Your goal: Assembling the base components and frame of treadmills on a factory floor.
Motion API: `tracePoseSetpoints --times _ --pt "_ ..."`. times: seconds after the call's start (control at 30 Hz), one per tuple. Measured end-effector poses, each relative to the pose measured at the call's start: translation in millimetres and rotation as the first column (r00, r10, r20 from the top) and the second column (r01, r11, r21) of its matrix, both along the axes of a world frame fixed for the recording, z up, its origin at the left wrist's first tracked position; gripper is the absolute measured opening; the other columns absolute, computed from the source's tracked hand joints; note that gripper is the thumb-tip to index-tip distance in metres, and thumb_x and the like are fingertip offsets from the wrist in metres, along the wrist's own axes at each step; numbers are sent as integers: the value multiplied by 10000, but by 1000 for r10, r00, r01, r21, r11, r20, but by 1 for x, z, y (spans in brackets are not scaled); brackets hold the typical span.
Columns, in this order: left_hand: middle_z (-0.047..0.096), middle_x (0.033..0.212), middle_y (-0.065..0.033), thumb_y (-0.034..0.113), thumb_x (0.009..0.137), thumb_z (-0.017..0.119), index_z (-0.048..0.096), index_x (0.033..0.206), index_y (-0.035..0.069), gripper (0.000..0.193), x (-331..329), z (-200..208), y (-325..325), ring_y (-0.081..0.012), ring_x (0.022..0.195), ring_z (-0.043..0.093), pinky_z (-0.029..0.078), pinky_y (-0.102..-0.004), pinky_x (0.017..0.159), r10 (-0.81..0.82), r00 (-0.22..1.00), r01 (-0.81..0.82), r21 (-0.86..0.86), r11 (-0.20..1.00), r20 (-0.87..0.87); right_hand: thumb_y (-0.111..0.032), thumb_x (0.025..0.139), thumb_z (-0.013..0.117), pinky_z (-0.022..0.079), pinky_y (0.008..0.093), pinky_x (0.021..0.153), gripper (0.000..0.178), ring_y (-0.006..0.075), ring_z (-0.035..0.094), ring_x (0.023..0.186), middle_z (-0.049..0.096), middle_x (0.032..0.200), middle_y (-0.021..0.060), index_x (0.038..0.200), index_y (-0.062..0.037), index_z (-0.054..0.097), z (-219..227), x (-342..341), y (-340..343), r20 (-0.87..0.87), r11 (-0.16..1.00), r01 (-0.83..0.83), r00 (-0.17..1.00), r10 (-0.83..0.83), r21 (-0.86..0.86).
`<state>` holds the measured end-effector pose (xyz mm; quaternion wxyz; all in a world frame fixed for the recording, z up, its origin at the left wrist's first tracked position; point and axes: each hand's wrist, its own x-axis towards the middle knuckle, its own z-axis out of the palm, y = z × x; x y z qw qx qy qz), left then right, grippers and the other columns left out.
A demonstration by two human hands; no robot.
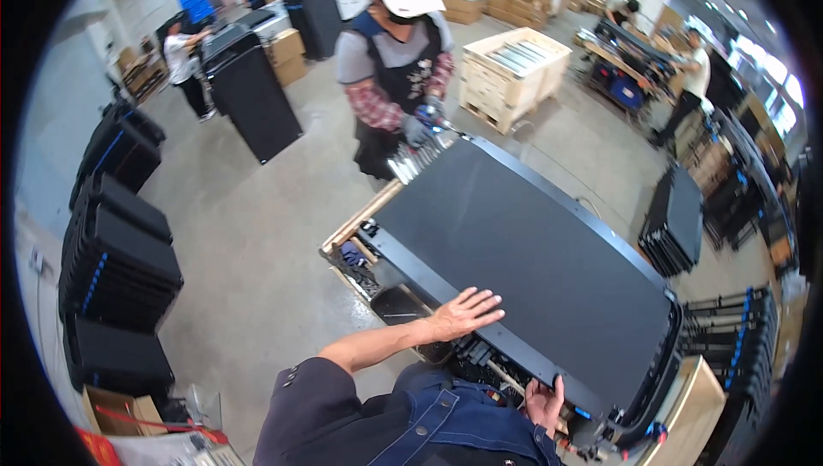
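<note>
Left hand [463, 312] lies flat with fingers spread on the near edge of the large dark grey flat metal panel [531, 252], pressing down on its top face. Right hand [543, 402] curls under the panel's near-right edge, fingers wrapped around the rim from below. I see the panel resting tilted across an open wooden crate [364, 222] of black metal parts, with its far end toward a co-worker in a white cap, whose gloved hand [417, 130] grips the far corner.

I judge the main risk to be a pinch: my right fingers sit between the panel's rim and the black parts beneath it, so if the far end drops or the panel slides toward me, they get caught. My left palm alone gives little hold on that smooth face, so the panel could skate sideways off the crate.

Left of the panel, bare concrete floor [249, 243] gives wide room. Right of the panel it is tight: a stack of black panels [673, 222] stands near, and more black frames [737, 337] crowd the near-right corner.
</note>
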<state>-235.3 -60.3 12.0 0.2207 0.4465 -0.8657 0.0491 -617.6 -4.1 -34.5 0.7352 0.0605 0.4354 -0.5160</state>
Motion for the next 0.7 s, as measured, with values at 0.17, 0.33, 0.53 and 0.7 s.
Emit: tracePoseSetpoints --times 0.17,0.33,0.53,0.7 --pt "497 1540 -126 138 908 600 497 1505 181 608 -2 0 -9 -307 1406 497 394 -507 1157 -15 999 16 -20 1000 52 -363 869 818 590 424 845 304 262 702 925 734 1030 88 1049 -141 712 2 2 -2 -5 1000 22 1000 -22 22" --pt "483 1549 -126 137 915 594 486 1515 180 612 -6 -1 -10 -310 1408 491 398 -518 1152 -4 997 5 -13 1000 75 -386 850 833 589 430 858 350 266 698 946 728 1064 89 1062 -138 706 0 11 0 -11 1000 -9 1000 9 7" --pt "467 1564 -126 129 892 623 472 1526 181 654 -8 3 -4 -315 1423 477 390 -523 1161 -6 997 3 29 1000 73 -384 840 847 590 464 882 368 280 699 966 729 1044 82 1062 -129 703 -16 9 2 45 1000 24 999 -24 -1" --pt "457 1572 -125 121 869 648 462 1532 178 691 -9 -2 2 -320 1429 470 386 -530 1163 -1 998 -2 40 999 65 -388 854 835 598 439 877 378 278 694 1010 730 1050 78 1090 -125 701 -11 11 5 5 999 -24 1000 24 -25"
